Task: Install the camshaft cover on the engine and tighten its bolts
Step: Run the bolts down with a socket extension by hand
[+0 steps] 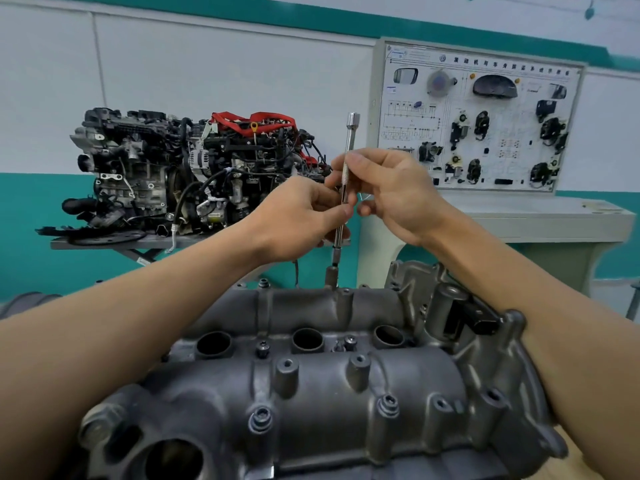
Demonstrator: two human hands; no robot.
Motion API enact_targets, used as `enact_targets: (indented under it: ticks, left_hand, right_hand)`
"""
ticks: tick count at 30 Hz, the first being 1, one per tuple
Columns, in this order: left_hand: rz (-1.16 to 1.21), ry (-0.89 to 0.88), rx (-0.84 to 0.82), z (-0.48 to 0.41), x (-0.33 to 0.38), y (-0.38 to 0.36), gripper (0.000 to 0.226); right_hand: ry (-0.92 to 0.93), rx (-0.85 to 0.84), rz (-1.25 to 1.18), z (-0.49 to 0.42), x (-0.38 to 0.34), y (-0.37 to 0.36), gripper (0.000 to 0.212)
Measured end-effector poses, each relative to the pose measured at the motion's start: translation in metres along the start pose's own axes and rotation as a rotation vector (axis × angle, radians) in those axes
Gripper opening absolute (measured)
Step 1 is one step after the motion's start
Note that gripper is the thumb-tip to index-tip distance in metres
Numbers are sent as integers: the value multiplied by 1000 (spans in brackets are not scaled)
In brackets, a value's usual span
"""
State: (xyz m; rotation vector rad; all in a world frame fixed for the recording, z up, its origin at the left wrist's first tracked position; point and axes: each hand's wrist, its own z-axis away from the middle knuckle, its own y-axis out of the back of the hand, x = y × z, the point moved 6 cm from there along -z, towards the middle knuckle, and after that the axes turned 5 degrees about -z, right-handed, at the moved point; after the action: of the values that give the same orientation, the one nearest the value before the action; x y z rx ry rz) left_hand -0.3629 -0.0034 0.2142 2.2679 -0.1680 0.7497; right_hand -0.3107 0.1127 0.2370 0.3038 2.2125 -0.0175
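Both left hand (304, 216) and right hand (388, 192) pinch knurled steel extension (349, 142).

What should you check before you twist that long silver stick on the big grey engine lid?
1. Long silver extension bar near upright: ok.
2. Left hand and right hand both pinch the bar: ok.
3. Dark socket seated on the far-edge bolt: cannot tell.
4. Handle fitted on the bar's top end: not ok, none there.
5. Near-edge bolts standing in the grey cast-metal camshaft cover: ok; tight, cannot tell.
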Motion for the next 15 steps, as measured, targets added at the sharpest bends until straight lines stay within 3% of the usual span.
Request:
enact_targets:
  ticks: [7, 15]
  left_hand:
    - [35, -54, 127, -2, 1, 10, 14]
    - [-42, -61, 76, -1, -1, 3, 30]
  right_hand:
    - [68, 46, 6, -1, 0, 4, 24]
    - [29, -16, -16, -1, -1, 2, 22]
